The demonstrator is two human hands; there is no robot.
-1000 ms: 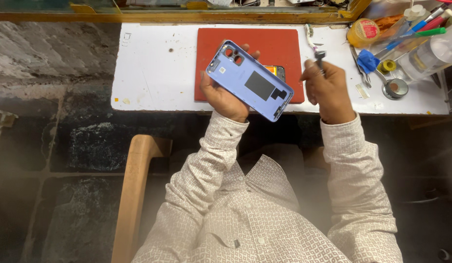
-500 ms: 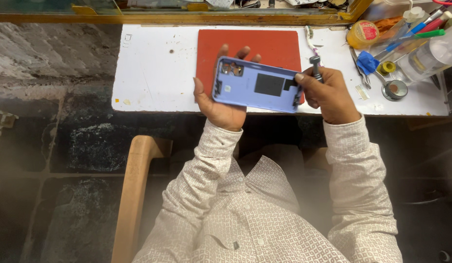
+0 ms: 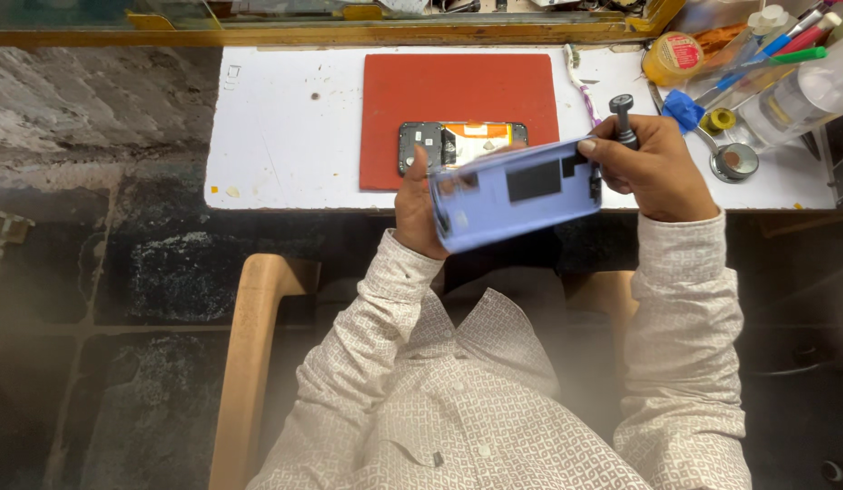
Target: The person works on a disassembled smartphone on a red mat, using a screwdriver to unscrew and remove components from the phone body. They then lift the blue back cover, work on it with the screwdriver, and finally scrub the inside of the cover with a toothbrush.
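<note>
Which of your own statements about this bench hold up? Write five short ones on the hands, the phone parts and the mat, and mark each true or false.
1. Both hands, left hand and right hand, hold the lilac phone back cover. True.
2. The opened phone body lies on the red mat. True.
3. The mat is green. False: it is red.
4. The right hand also holds a black-handled screwdriver. True.
5. The back cover lies flat on the white bench top. False: it is held up in the air.
</note>
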